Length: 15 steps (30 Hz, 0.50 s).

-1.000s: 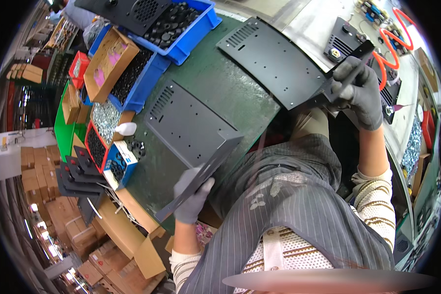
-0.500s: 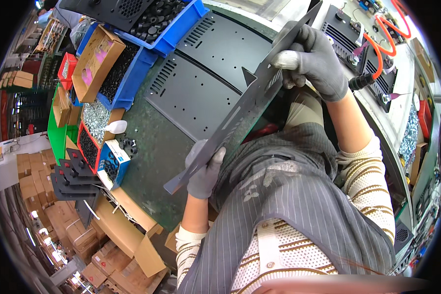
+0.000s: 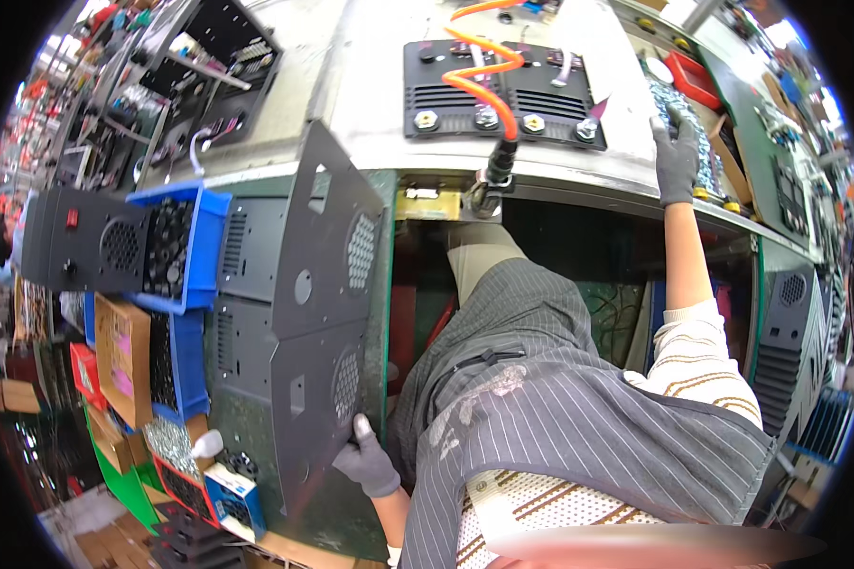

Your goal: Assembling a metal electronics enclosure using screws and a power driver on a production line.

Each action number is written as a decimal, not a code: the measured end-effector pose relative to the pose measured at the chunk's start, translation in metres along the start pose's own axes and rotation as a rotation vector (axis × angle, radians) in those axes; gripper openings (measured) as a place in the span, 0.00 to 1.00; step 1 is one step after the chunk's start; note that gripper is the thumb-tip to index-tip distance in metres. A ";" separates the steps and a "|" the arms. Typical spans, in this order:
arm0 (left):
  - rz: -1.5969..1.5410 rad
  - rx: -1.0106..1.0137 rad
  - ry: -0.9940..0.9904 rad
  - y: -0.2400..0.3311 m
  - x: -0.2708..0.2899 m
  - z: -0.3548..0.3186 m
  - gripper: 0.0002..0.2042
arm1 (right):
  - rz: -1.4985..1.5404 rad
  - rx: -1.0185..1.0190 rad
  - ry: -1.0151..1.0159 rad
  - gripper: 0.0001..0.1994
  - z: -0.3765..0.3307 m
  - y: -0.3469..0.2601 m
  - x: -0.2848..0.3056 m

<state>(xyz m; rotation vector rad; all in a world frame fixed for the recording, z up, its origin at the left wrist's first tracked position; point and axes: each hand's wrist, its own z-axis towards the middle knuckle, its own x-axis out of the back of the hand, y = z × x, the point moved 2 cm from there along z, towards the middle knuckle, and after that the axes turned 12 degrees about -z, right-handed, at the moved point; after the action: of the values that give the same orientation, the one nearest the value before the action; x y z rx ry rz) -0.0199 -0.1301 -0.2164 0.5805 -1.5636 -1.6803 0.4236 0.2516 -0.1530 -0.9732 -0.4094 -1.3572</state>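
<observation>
My gloved left hand (image 3: 368, 462) grips the near lower corner of a dark grey metal panel (image 3: 304, 379), its thumb lying on the face. That panel is tilted up over the work surface and has perforated round vents and cutouts, with a seam or edge across its middle; whether it is one piece or two I cannot tell. Behind it, flat slotted panels (image 3: 242, 248) are partly hidden. My gloved right hand (image 3: 677, 163) is stretched out far right, fingers apart, over small shiny metal parts (image 3: 695, 128) beside a red tray (image 3: 693, 80).
Blue bins (image 3: 204, 251) of black parts stand at the left, with a cardboard tray (image 3: 123, 356) and a small blue box (image 3: 234, 501). An orange coiled hose (image 3: 484, 71) with a tool (image 3: 489, 180) hangs over black panels with fitted connectors (image 3: 427, 120) on the pale bench.
My view has turned to the right. My right hand has let go of the panel and moved right to the metal parts. My left hand still holds the panel.
</observation>
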 end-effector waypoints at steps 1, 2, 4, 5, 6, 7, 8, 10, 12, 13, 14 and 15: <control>0.014 -0.030 -0.058 0.002 -0.003 0.002 0.14 | -0.320 -0.075 -0.037 0.26 -0.001 0.025 -0.006; 0.035 -0.026 -0.045 0.004 -0.005 0.004 0.14 | -0.484 -0.211 -0.186 0.29 -0.008 0.049 -0.009; 0.065 -0.031 -0.030 0.008 -0.009 0.006 0.14 | -0.568 -0.225 -0.447 0.31 -0.019 0.080 -0.022; 0.040 -0.042 0.005 0.010 -0.010 0.006 0.15 | -0.538 -0.209 -0.375 0.31 -0.019 0.089 -0.025; 0.005 -0.044 0.069 0.010 -0.011 0.006 0.15 | -0.515 -0.233 -0.378 0.31 -0.022 0.097 -0.029; 0.024 -0.056 0.041 0.011 -0.012 0.006 0.15 | -0.443 -0.185 -0.374 0.31 -0.022 0.103 -0.032; 0.028 -0.065 0.013 0.011 -0.012 0.007 0.16 | -0.486 -0.255 -0.389 0.31 -0.020 0.108 -0.037; 0.039 -0.079 0.039 0.005 -0.013 0.005 0.16 | -0.497 -0.172 -0.400 0.30 -0.014 0.115 -0.042; 0.094 -0.053 0.084 0.000 -0.005 0.005 0.16 | -0.376 -0.208 -0.489 0.30 -0.010 0.122 -0.045; 0.163 -0.098 0.025 -0.001 -0.005 0.005 0.18 | -0.369 -0.200 -0.464 0.30 -0.010 0.125 -0.045; 0.191 -0.139 0.069 -0.002 -0.002 0.005 0.21 | -0.398 -0.163 -0.513 0.30 -0.007 0.128 -0.045; 0.179 -0.110 0.040 -0.003 -0.002 0.005 0.21 | -0.384 -0.174 -0.495 0.30 -0.007 0.131 -0.046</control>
<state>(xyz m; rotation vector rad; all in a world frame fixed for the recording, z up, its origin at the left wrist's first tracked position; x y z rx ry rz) -0.0227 -0.1254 -0.2193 0.4023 -1.4400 -1.5985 0.5341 0.2637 -0.2366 -1.4339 -0.8985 -1.5034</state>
